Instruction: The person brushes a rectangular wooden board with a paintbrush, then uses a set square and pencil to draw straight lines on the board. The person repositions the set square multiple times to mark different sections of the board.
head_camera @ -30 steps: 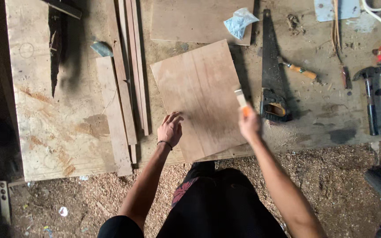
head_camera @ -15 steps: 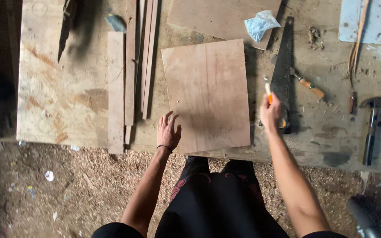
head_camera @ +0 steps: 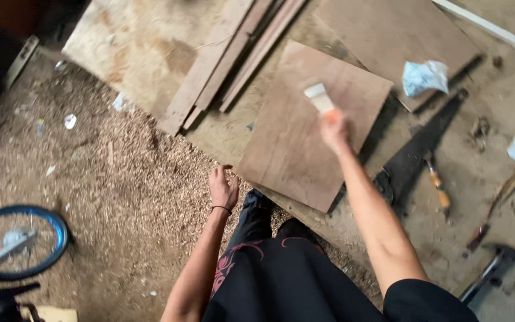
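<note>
A square plywood panel (head_camera: 305,137) lies flat on the workbench, tilted in the view. My right hand (head_camera: 334,128) is over its upper part, shut on a small paintbrush (head_camera: 320,98) with an orange handle and pale bristles; the hand is blurred. My left hand (head_camera: 223,188) hangs just off the panel's near left corner, fingers loosely curled, holding nothing. My dark trousers with a red pattern fill the lower middle.
Wooden strips (head_camera: 227,59) and a large worn board (head_camera: 132,42) lie left of the panel. A hand saw (head_camera: 424,149), a crumpled pale bag (head_camera: 424,77), a chisel (head_camera: 439,188) and a hammer (head_camera: 496,268) lie right. Sawdust covers the floor; a bicycle wheel (head_camera: 19,241) stands lower left.
The view has swung and tilted left. My right hand moved the brush from beside the saw onto the panel's upper part. My left hand slid off the panel's near edge.
</note>
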